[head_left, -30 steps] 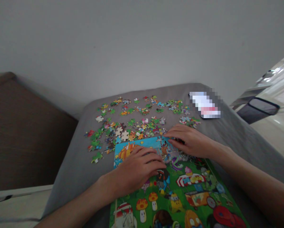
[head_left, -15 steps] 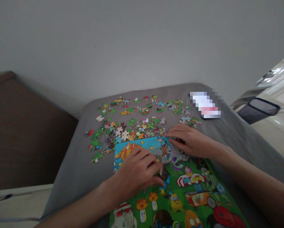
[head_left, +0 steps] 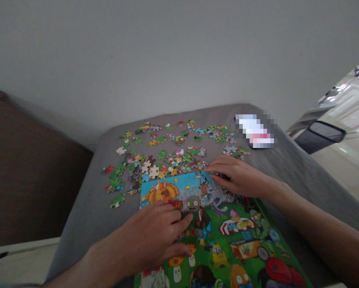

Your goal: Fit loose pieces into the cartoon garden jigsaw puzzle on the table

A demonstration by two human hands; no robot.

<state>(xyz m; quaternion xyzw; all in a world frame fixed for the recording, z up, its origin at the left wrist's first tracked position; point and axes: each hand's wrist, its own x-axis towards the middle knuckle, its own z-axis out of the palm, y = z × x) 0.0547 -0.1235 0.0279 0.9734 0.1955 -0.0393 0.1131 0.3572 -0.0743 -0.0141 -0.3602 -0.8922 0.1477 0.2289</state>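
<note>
A partly assembled jigsaw puzzle with cartoon zombies, mushrooms and a pumpkin on green and blue lies in front of me. Over its left side is my left hand, its fingers apart and nothing held, the index finger by the grey zombie figure. My right hand rests at the puzzle's upper right edge with curled fingers and the thumb close beneath them. Its fingertips touch the blue strip of the top border; whatever they pinch is hidden. Loose puzzle pieces lie just beyond the top edge, a few pale side up.
Grey cloth covers the surface under everything. A phone with a blurred screen lies at the back right. Behind stands a pale wall; a brown wooden panel is at the left. Shiny floor shows at the right.
My left hand has moved left and toward me, uncovering the pumpkin and the grey zombie. My right hand stays at the upper edge. The whole view has shifted slightly.
</note>
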